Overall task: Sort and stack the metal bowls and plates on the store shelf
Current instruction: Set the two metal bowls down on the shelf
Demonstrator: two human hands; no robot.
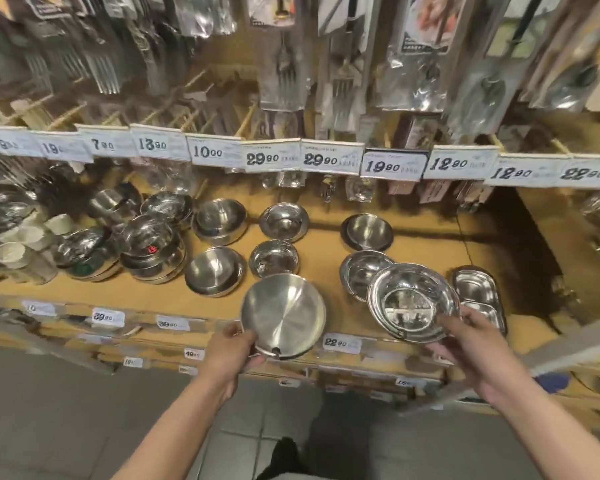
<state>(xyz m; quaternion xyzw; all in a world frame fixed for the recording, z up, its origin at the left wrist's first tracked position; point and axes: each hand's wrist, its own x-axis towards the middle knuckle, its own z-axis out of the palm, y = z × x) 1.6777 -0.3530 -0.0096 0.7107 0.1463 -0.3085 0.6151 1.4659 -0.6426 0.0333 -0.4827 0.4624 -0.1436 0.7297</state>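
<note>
A person's left hand [234, 344] grips the near rim of a brushed steel plate [283, 317], tilted above the front edge of the wooden shelf [423, 237], while the right hand [465, 337] holds a mirror-polished, wide-rimmed plate [413, 301] by its near edge just beside a divided steel tray [478, 294]. Two plates are in hand; behind them six single steel bowls sit in three pairs, with stacked bowls [149, 244] crowded at left below white price tags [331, 159].

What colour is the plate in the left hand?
Plain silver plate, brushed metal finish, seen in the head view.
</note>
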